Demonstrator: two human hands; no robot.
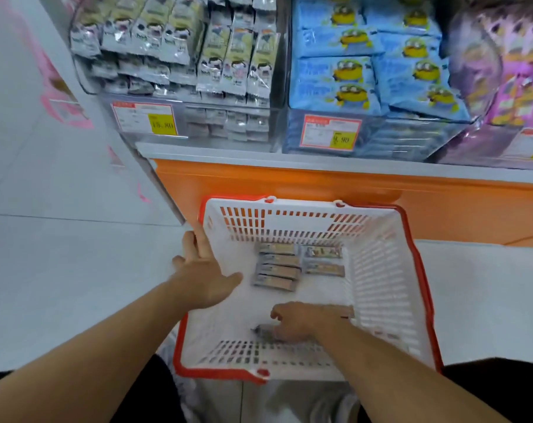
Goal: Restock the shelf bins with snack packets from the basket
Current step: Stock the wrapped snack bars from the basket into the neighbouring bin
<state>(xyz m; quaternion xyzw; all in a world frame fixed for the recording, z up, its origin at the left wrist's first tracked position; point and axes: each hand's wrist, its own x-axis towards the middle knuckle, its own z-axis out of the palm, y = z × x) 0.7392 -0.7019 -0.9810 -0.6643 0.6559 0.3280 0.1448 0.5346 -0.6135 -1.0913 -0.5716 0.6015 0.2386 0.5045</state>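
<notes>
A white basket with a red rim point(390, 270) sits on the floor below the shelf. Several small snack packets point(279, 267) lie in rows on its bottom. My left hand point(202, 274) grips the basket's left rim, thumb inside and fingers outside. Down near the front wall of the basket, my right hand point(301, 322) has its fingers curled over a dark packet point(263, 330); blur hides how firmly it is held. Above, a clear shelf bin point(228, 123) holds grey and pale-green packets.
Next to that bin stands a bin of blue cartoon packets point(378, 83), with purple packets point(509, 80) at far right. Price tags point(160, 119) hang on the bin fronts. An orange cabinet front point(289, 184) lies under the shelf. Pale floor tiles point(60, 254) stretch to the left.
</notes>
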